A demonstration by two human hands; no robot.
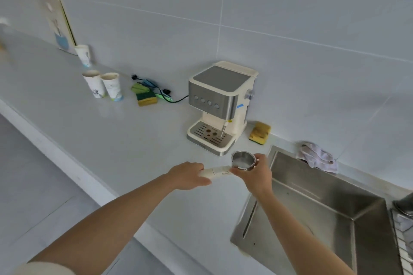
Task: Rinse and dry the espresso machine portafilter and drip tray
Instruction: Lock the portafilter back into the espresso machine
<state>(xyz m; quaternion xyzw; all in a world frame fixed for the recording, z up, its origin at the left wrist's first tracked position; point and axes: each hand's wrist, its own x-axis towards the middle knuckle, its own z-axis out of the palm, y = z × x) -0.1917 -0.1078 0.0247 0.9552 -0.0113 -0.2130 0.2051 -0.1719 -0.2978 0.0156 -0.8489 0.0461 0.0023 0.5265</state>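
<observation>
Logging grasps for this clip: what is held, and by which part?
The portafilter: left hand grips its cream handle, right hand holds the metal basket head.

The coffee machine [221, 105] is showing a cream body with brushed silver panels and a strip of blue tape. Its drip tray [211, 134] is gleaming silver with dark slots. The portafilter [242, 161] is pairing a cream handle with a shiny steel cup. The sponge by the cups [146, 98] and the sponge by the sink [260, 132] are both showing yellow and green. The paper cups [112, 87] are wearing white with blue-green prints. The cloth [318, 157] is looking pale lilac-white, and the sink [335, 207] is looking dull grey.
</observation>
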